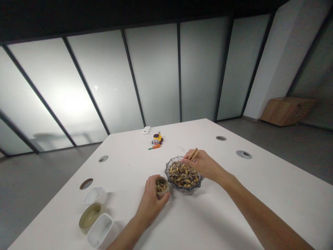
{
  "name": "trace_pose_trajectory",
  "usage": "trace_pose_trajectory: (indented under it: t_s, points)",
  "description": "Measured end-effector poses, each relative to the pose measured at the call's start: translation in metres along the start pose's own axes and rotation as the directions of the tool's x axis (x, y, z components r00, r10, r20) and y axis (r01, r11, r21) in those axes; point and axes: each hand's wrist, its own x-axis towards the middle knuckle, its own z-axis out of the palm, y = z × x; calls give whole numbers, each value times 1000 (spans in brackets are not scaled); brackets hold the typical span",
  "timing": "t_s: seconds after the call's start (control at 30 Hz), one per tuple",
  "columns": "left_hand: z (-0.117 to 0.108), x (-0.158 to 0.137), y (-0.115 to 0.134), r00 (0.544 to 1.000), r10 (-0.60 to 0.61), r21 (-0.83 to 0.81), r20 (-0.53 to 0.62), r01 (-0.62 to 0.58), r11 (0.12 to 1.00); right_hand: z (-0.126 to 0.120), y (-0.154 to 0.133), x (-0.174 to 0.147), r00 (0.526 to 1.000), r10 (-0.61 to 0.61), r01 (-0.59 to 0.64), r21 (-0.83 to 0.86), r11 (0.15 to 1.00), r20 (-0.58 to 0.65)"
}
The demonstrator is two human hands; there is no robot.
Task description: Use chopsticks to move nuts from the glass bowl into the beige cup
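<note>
My left hand (151,197) is wrapped round a small greenish-brown cup (167,191), which has several peanuts (160,186) inside. Just right of it stands a scalloped glass bowl (169,177) filled with striped sunflower seeds and peanuts (183,173). Over the bowl's far right rim, my right hand (204,165) is closed on a pair of wooden chopsticks (193,153). Their upper ends stick out above the hand. The lower tips are hidden by the fingers, so whether they pinch anything does not show.
At the front left stand two white bowls (107,222) and an olive bowl (82,225). A yellow toy truck (157,138), an orange-handled toy screwdriver (155,147) and a white box (146,130) lie farther back. Round cable holes (244,154) are set in the white table (234,208).
</note>
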Motion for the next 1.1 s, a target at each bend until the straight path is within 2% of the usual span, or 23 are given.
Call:
trace_pose_trajectory:
  t_s: [0.2,0.33,0.47,0.57,0.63,0.7,0.8,0.93,1.1]
  points:
    - [1,0,-1,1000,11,-8,-5,-11,1000,-8,-3,-1,997,-39,41,42,998,-62]
    - [0,-1,-1,1000,4,-1,4,-4,1000,-12,-17,-6,988,-39,61,150,987,-148]
    - [-1,0,0,1000,16,8,22,-16,1000,-9,-31,-11,997,-24,41,264,964,-69]
    - [-1,0,0,1000,14,4,16,-14,1000,-9,-27,-10,992,-33,59,212,975,-125]
    - [-1,-1,-1,1000,8,5,11,-8,1000,-9,-17,-6,976,-49,77,123,989,-211]
    - [0,-1,-2,1000,11,7,1,-11,1000,-9,-5,-1,967,-71,82,37,996,-246]
    - [1,-1,-3,1000,27,8,-15,-27,1000,-3,9,4,981,-60,63,8,998,-185]
    - [1,-1,-2,1000,25,12,-12,-25,1000,3,13,5,995,-23,26,33,999,-101]
    - [-1,0,1,1000,19,9,12,-19,1000,-4,6,3,991,-8,6,-13,1000,-134]
